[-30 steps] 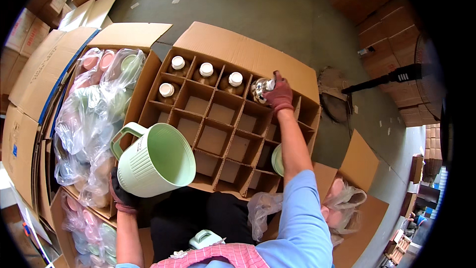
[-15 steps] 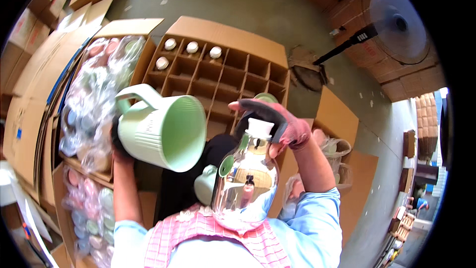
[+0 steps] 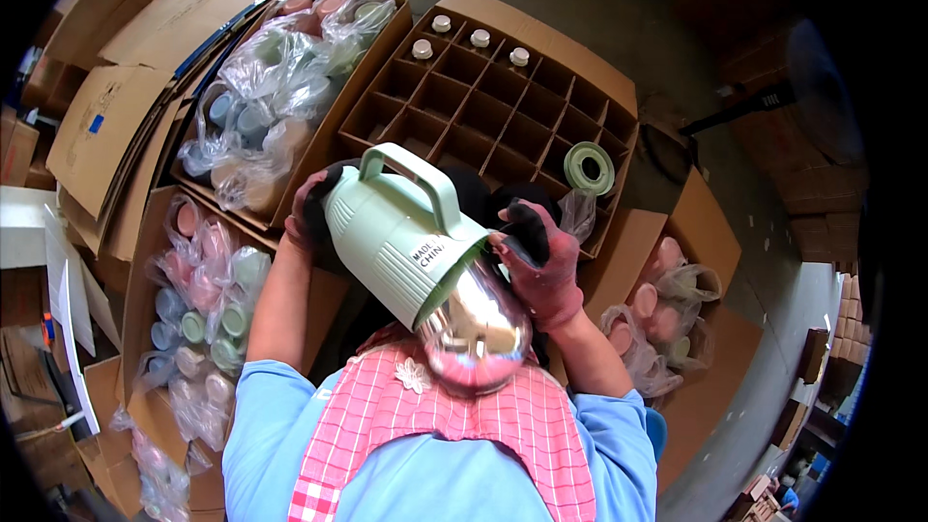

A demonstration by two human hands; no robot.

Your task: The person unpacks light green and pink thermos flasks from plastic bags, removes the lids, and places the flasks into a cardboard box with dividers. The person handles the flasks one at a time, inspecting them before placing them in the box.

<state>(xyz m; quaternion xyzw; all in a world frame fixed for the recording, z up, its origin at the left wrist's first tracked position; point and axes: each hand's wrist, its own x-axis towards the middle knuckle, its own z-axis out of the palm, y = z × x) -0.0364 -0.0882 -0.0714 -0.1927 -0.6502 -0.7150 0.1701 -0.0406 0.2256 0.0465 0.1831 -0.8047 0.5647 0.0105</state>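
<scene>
My gloved left hand is wrapped round the base end of a pale green ribbed jug body with a loop handle. The jug lies tilted, its mouth toward my chest. A shiny silver vacuum flask liner sits partly inside that mouth, its rounded end against my pink checked apron. Beside the mouth, my right hand, in a red and black glove, has its fingers apart, one fingertip at or close to the jug's rim. The liner's neck is hidden inside the jug.
Ahead stands a divided carton with several white-capped necks in its far cells and a green ring at its right edge. Cartons of bagged cups stand left, another box right. A fan stands far right.
The liner has gone from upright in my right hand to partly inside the jug. My right hand has let go of its neck. The jug has turned mouth toward me, and the view has shifted.
</scene>
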